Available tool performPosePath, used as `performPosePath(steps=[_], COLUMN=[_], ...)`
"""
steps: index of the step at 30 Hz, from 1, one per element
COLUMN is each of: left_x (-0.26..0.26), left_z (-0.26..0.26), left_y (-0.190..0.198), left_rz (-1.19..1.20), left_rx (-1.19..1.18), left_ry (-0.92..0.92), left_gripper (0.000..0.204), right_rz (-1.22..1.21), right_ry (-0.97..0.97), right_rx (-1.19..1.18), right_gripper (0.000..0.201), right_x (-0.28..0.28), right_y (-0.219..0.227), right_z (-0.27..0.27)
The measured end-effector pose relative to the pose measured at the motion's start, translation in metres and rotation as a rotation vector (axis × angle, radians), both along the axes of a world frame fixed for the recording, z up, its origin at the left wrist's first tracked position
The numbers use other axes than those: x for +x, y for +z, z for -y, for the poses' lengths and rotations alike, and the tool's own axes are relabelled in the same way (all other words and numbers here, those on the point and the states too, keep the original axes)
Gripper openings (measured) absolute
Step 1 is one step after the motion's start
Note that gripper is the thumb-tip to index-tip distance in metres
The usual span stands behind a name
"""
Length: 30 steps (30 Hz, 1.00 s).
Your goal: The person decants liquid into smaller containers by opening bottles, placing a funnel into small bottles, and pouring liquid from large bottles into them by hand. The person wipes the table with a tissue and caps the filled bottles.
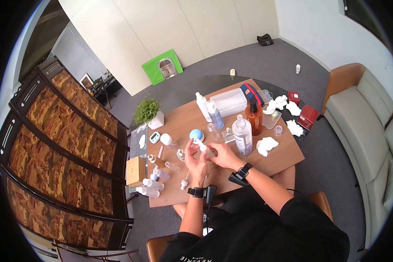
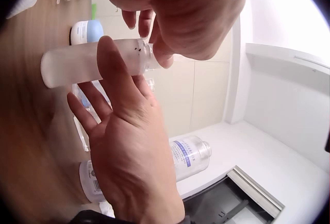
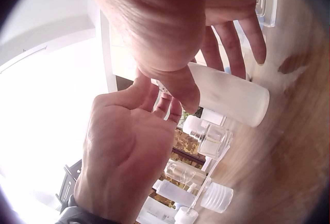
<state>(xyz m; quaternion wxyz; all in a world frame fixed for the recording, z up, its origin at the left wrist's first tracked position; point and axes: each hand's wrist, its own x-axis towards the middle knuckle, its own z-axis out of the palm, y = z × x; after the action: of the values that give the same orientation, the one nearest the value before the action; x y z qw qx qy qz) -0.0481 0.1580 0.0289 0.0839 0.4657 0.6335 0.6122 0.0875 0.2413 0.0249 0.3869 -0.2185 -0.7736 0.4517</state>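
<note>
Head view's got the desk [image 1: 177,121], and right above it the right hand [image 1: 225,156] is gripping a frosted bottle [image 2: 72,64] while the left hand [image 1: 196,160] pinches its neck. Bottle's kinda tilted, near a blue-lidded jar [image 1: 197,135].

Showing two red boxes [image 1: 308,115], one sofa [image 1: 353,118] at right; one potted plant [image 1: 146,112], one yellow box [image 1: 136,171] at left.

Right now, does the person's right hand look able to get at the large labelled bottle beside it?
Probably yes, but only once it is free: the right hand grips the frosted bottle. The labelled bottle stands upright close by, with nothing visible between them.
</note>
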Motion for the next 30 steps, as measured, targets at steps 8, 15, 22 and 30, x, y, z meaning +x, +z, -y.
performPosePath(steps=[8, 15, 22, 30], left_x=[0.014, 0.006, 0.014, 0.022], left_z=[0.004, 0.002, 0.003, 0.001], left_y=[0.008, 0.004, 0.014, 0.018], left_rz=[-0.044, -0.003, -0.178, -0.139], left_rx=[0.093, -0.035, 0.073, 0.018], left_ry=[0.012, 0.017, 0.023, 0.174], left_gripper=[0.072, 0.068, 0.069, 0.063], right_rz=[-0.076, 0.070, -0.061, -0.037], right_ry=[0.044, 0.024, 0.014, 0.004], right_rx=[-0.075, -0.033, -0.041, -0.005], right_gripper=[0.052, 0.052, 0.050, 0.048], right_x=[-0.006, 0.000, -0.007, -0.007], right_y=[-0.010, 0.002, -0.010, -0.015], right_z=[-0.001, 0.000, -0.002, -0.004])
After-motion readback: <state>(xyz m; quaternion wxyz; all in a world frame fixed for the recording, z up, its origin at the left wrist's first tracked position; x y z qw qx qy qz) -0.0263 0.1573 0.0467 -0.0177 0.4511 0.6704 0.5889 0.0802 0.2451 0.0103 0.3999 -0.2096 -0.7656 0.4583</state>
